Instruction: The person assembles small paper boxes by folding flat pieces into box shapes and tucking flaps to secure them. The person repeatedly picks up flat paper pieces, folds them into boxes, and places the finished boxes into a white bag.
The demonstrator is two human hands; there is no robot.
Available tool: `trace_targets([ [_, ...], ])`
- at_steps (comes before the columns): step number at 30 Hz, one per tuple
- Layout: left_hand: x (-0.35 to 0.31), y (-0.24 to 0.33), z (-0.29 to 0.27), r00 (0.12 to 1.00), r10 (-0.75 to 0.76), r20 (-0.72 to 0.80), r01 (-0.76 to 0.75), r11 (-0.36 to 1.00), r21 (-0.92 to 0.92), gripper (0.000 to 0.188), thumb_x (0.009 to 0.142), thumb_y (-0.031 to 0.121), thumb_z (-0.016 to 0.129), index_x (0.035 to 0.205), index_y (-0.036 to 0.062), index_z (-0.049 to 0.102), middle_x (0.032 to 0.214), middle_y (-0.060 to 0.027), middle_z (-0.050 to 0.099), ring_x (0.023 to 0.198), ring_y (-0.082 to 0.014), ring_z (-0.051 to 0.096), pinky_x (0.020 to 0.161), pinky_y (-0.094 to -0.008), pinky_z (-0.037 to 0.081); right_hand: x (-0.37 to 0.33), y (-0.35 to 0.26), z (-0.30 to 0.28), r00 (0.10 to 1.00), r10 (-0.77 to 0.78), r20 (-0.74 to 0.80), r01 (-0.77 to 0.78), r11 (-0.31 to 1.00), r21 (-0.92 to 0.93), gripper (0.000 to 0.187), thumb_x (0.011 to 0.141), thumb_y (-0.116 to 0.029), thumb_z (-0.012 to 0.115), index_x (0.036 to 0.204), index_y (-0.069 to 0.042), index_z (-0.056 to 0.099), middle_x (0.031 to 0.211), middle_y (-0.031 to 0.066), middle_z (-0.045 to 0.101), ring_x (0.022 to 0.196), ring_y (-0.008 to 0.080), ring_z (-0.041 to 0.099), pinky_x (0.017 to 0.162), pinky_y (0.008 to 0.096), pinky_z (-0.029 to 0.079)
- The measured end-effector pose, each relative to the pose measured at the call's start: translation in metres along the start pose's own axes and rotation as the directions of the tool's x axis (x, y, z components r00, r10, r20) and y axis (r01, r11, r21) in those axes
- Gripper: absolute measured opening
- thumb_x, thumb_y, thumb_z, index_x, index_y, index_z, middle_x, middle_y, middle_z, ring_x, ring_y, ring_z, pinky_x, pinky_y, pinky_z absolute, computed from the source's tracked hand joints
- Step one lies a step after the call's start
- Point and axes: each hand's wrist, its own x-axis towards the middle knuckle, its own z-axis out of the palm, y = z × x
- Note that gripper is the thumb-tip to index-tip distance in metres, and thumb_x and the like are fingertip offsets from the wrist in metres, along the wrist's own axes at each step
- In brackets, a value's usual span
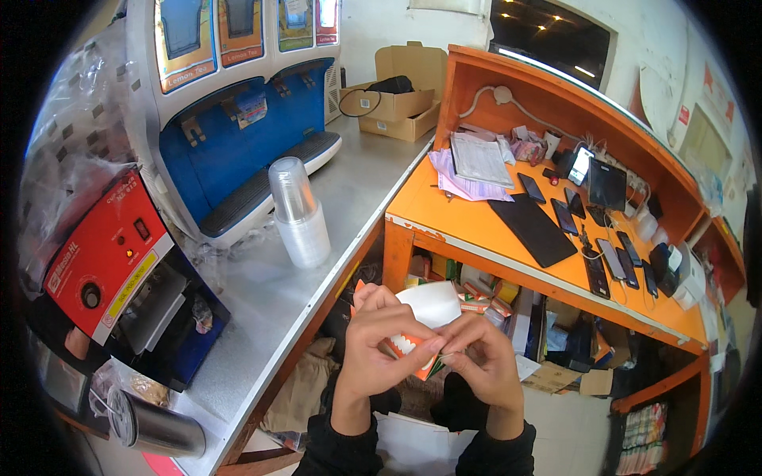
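Both hands are raised in front of me, at the lower middle. Between them is a paper carton (432, 303), white inside, with orange and green printing outside. My left hand (379, 343) is closed on the carton's left side, its thumb and fingers pressing near the front edge. My right hand (486, 353) pinches a corner of it between thumb and fingertips, close to the left thumb. Part of the carton is covered by my fingers. Below the hands lie white sheets (417, 444), over my lap or near it.
A steel counter (262, 305) on the left bears stacked clear plastic cups (300, 230), a blue drink dispenser (230, 147), a red machine (107, 250) and a steel tumbler (163, 428). On the right, an orange desk (476, 230) holds several phones, papers and a black mat (532, 230). Cardboard boxes (401, 103) stand behind.
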Motion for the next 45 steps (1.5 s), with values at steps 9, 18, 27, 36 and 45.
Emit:
trace_targets([
  [9, -0.022, -0.013, 0.019, 0.621, 0.394, -0.678, -0.075, 0.89, 0.449, 0.022, 0.078, 0.018, 0.058, 0.061, 0.0086, 0.049, 0.063, -0.0047, 0.048, 0.07, -0.022, 0.042, 0.068, -0.0337, 0.032, 0.0, 0.014, 0.045, 0.987, -0.163, 0.017, 0.163, 0.967, -0.198, 0.028, 0.091, -0.026, 0.054, 0.083, -0.001, 0.063, 0.09, 0.0125, 0.063, 0.082, 0.0221, 0.06, 0.072, 0.032, 0.048],
  [18, -0.006, -0.011, 0.012, 0.956, -0.258, -0.14, 0.267, 0.963, 0.045, 0.029, 0.085, 0.017, 0.061, 0.063, 0.0054, 0.046, 0.058, -0.0024, 0.042, 0.057, -0.0143, 0.039, 0.061, -0.0289, 0.032, -0.001, 0.01, -0.001, 0.891, -0.113, -0.44, -0.093, 0.902, -0.421, 0.016, 0.087, -0.011, 0.057, 0.075, 0.0, 0.06, 0.062, 0.0065, 0.053, 0.053, 0.0149, 0.05, 0.05, 0.0276, 0.037],
  [27, -0.01, -0.016, 0.042, 0.83, -0.544, 0.122, 0.383, 0.397, -0.834, 0.016, 0.091, 0.018, 0.057, 0.083, 0.006, 0.05, 0.083, -0.0017, 0.058, 0.073, -0.0044, 0.053, 0.066, -0.0201, 0.044, 0.015, 0.009, -0.003, 0.951, -0.104, -0.292, -0.067, 0.851, -0.521, 0.024, 0.084, -0.009, 0.061, 0.106, -0.001, 0.056, 0.101, 0.0108, 0.055, 0.088, 0.0194, 0.055, 0.077, 0.03, 0.045],
  [36, -0.009, -0.017, 0.031, 0.891, -0.454, -0.025, 0.266, 0.565, -0.781, 0.025, 0.079, -0.004, 0.065, 0.103, -0.0054, 0.056, 0.096, -0.0138, 0.065, 0.09, -0.017, 0.063, 0.082, -0.0276, 0.049, 0.004, -0.008, -0.001, 0.966, -0.045, -0.255, -0.018, 0.971, -0.239, 0.021, 0.079, -0.002, 0.066, 0.098, 0.004, 0.059, 0.103, 0.0115, 0.061, 0.096, 0.0181, 0.059, 0.085, 0.0295, 0.048],
  [45, -0.007, -0.025, 0.054, 0.89, 0.007, -0.455, -0.008, 1.0, 0.0, 0.016, 0.065, -0.007, 0.075, 0.076, 0.0008, 0.065, 0.08, -0.0089, 0.066, 0.074, -0.0163, 0.061, 0.069, -0.0259, 0.046, 0.003, 0.002, -0.005, 0.903, 0.022, -0.429, -0.012, 1.0, 0.025, 0.005, 0.082, 0.002, 0.062, 0.084, 0.004, 0.058, 0.091, 0.0086, 0.057, 0.087, 0.0133, 0.057, 0.077, 0.0256, 0.051],
])
